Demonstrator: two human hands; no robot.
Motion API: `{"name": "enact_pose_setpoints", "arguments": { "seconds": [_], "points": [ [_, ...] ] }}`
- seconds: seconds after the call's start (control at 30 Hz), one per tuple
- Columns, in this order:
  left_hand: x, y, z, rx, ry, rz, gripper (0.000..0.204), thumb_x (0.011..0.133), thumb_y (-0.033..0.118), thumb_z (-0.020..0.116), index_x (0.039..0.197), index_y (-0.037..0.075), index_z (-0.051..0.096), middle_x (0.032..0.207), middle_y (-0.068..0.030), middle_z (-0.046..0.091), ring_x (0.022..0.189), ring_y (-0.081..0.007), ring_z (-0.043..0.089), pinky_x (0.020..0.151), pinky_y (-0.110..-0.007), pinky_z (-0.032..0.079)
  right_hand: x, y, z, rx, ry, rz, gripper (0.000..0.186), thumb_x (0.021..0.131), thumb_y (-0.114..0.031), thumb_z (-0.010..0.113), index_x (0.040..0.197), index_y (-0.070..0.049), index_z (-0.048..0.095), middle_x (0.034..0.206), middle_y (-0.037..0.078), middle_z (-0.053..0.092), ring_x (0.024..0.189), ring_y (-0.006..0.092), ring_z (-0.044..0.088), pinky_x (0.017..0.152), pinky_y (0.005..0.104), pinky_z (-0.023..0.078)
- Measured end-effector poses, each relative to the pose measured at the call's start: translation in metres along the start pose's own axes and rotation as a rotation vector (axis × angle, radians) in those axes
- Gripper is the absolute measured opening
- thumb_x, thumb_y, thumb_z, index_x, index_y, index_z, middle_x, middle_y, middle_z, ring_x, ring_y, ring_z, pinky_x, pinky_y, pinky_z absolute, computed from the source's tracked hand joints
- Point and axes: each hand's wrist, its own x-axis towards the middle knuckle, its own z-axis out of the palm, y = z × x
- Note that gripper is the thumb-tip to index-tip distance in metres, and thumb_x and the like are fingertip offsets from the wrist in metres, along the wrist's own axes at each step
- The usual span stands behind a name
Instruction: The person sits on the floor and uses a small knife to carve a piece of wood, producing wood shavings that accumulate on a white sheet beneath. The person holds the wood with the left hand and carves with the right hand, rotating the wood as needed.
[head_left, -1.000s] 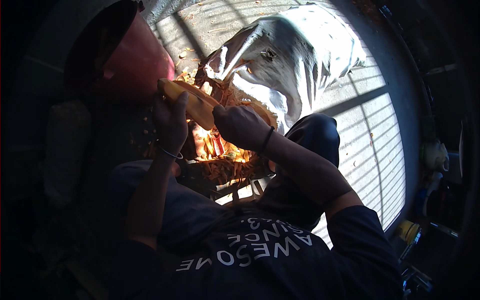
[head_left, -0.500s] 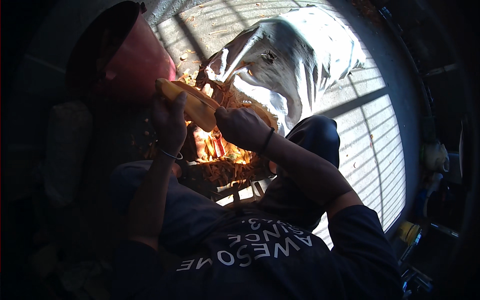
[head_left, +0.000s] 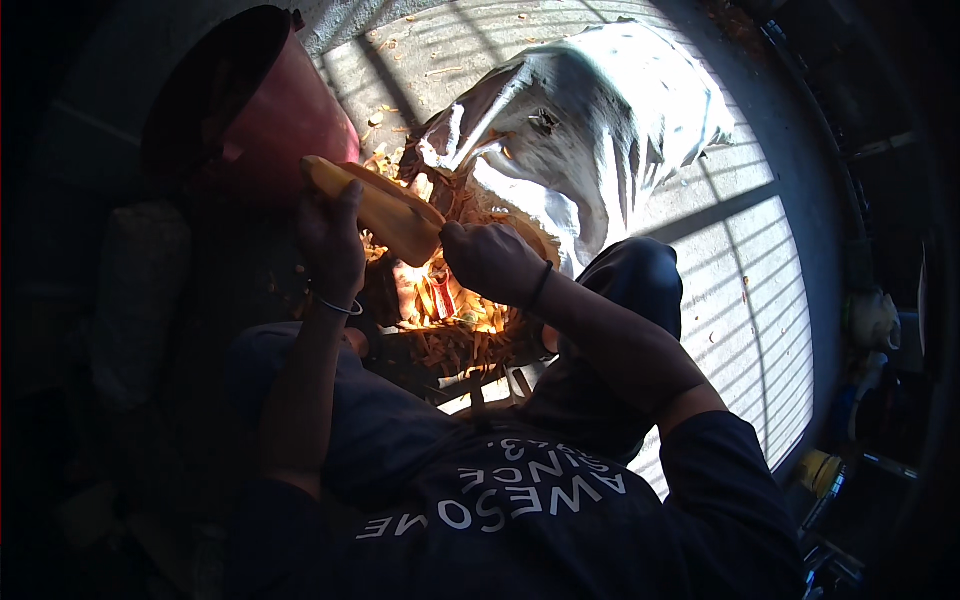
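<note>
My left hand point(head_left: 332, 243) is wrapped round the near side of a long, carved yellow-orange piece of wood point(head_left: 390, 217), with the thumb pressed along it. The wood is held up at a slant, its rounded end pointing to the far left and its broad end toward my right hand. Fingers closed, my right hand point(head_left: 492, 262) is at that broad end. Whatever sits in its grip is hidden by the fist. Below both hands, thin orange wood shavings point(head_left: 465, 345) lie in a sunlit heap between my legs.
A large red bucket point(head_left: 290, 115) leans at the far left, close to the wood's rounded end. Beyond my right hand a bulky white sack point(head_left: 620, 110) lies on the concrete floor point(head_left: 745, 330). A pale block point(head_left: 140, 300) is in shadow at the left.
The wood has tilted and turned slightly in my left hand. My right hand has shifted a little to the right and nearer, staying at the broad end.
</note>
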Motion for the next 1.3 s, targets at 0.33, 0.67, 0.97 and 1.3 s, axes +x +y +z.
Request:
{"name": "enact_pose_setpoints", "arguments": {
  "seconds": [0.33,0.67,0.97,1.3],
  "points": [
    [0.013,0.000,0.001,-0.042,0.089,0.008,0.030,0.095,0.024,0.070,0.109,0.000,0.059,0.092,-0.0030,0.060,0.079,-0.0095,0.056,0.071,-0.028,0.048,0.004,-0.002,-0.012,0.000,-0.029,-0.020,0.011,0.091,-0.012,0.057,0.095,-0.003,0.052,0.060,0.015,0.058,0.056,0.0362,0.063,0.054,0.0483,0.048],
    [0.029,0.017,0.003,-0.218,0.040,-0.241,0.035,0.094,0.028,0.070,0.117,0.003,0.061,0.095,-0.0022,0.060,0.086,-0.0109,0.058,0.078,-0.028,0.049,0.011,0.023,-0.024,0.358,0.179,-0.038,0.024,0.102,-0.016,0.058,0.123,-0.004,0.063,0.079,0.005,0.070,0.066,0.0133,0.067,0.063,0.0321,0.053],
    [0.024,0.022,0.012,-0.092,-0.197,-0.215,0.029,0.096,0.028,0.068,0.112,0.003,0.067,0.091,-0.0001,0.065,0.081,-0.0067,0.061,0.075,-0.025,0.050,0.013,0.006,-0.048,0.467,0.073,0.159,0.021,0.104,-0.022,0.057,0.112,-0.005,0.065,0.067,0.001,0.064,0.053,0.0057,0.059,0.050,0.0264,0.047],
    [0.015,0.020,0.023,-0.128,-0.290,-0.169,0.026,0.098,0.022,0.067,0.115,0.002,0.067,0.097,-0.0005,0.068,0.085,-0.0054,0.061,0.077,-0.023,0.050,0.013,0.004,-0.045,0.260,0.172,0.032,0.018,0.101,-0.019,0.058,0.111,-0.004,0.065,0.066,0.007,0.063,0.055,0.0143,0.061,0.053,0.0335,0.047]
  ]
}}
